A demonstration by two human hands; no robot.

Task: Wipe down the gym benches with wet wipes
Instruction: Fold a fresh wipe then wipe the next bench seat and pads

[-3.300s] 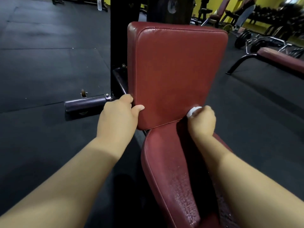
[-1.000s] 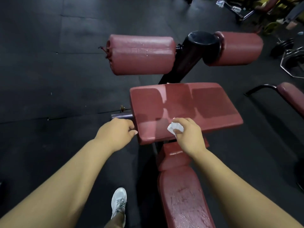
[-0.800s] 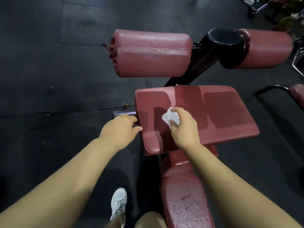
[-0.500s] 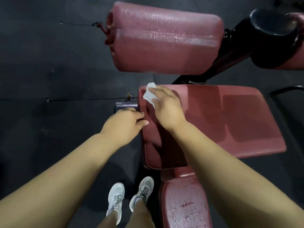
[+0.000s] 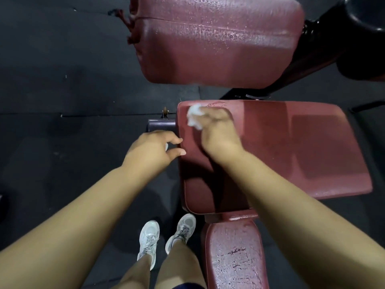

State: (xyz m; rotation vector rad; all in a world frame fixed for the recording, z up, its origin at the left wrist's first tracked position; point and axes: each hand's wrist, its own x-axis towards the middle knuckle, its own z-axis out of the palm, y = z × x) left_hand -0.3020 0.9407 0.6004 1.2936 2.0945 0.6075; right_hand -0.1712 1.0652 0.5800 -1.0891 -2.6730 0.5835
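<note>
on bench pad [image 5: 291,153], right hand [image 5: 218,134] clutches wipe [image 5: 194,116] at corner; left hand [image 5: 152,151] grips edge.

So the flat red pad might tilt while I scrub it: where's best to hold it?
Probably by the left side edge of the flat red pad, coming from the left where the left hand sits: that edge overhangs open floor, and the top is left free for the wet wipe in the right hand.
</note>
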